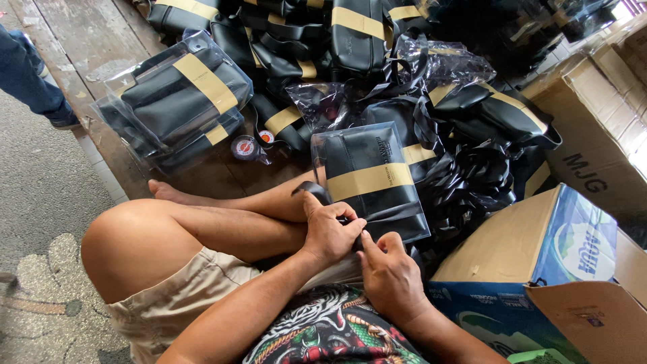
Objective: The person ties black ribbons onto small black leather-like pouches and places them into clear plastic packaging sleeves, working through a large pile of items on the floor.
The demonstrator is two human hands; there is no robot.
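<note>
stack of bagged black pouches point(176, 101) near platform point(87, 40) left edge | left hand point(328, 231) fingers curled, pinching bottom edge of clear-bagged black pouch with tan band point(373, 180), which rests on shin | right hand point(389, 273) fingertips pinched on same edge, touching left | cardboard box point(532, 249) just right | loose pouch heap point(431, 74) behind
</note>
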